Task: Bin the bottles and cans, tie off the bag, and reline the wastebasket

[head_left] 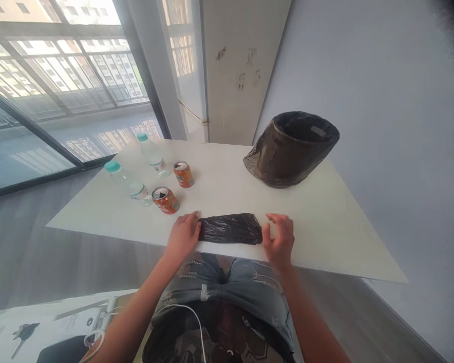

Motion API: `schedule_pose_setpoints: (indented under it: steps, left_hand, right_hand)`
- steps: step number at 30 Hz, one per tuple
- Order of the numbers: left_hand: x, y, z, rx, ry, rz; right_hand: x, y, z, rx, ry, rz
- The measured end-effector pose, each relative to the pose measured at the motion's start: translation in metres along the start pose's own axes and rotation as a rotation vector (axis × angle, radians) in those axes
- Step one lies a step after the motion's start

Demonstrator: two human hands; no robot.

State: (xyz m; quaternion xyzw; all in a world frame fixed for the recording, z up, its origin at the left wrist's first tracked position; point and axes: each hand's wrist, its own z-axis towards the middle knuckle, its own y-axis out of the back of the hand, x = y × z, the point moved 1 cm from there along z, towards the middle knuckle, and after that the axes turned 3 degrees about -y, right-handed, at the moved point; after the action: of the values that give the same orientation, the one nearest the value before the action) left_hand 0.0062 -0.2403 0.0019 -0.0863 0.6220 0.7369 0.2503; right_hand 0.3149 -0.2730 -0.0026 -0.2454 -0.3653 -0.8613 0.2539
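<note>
Head view: left hand (183,233) and right hand (280,239), both unclenched, flank a folded black bag (230,229).

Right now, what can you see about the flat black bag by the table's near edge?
The black bag looks like thin, shiny plastic, wrinkled and bunched or folded into a long, flattish strip. It lies sideways along the near edge of the white table, its right end uneven. The person's left grip seems to touch its left end; the right grip is at the other end, but I can't tell if it touches.
</note>
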Motion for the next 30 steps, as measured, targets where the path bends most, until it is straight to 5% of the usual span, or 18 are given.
schedule_pose_setpoints:
  steps: [6, 12, 19, 23, 30]
  left_hand:
    - [-0.003, -0.003, 0.015, 0.113, 0.120, -0.046]
    - [-0.011, 0.000, 0.017, 0.090, 0.127, -0.092]
    - [-0.020, 0.013, 0.003, 0.068, 0.328, -0.514]
    - [-0.030, 0.017, -0.006, 0.149, 0.477, -0.870]
    - [-0.057, 0.031, -0.035, 0.179, 0.559, -1.026]
  right_hand:
    - [0.045, -0.002, -0.054, 0.177, 0.099, 0.015]
    - [0.058, -0.015, -0.084, 0.272, 0.132, 0.002]
    - [0.081, -0.037, -0.079, 0.314, 0.230, -0.116]
    - [0.088, -0.046, -0.072, 0.375, 0.215, -0.133]
    - [0.065, -0.031, -0.063, 0.345, 0.203, -0.086]
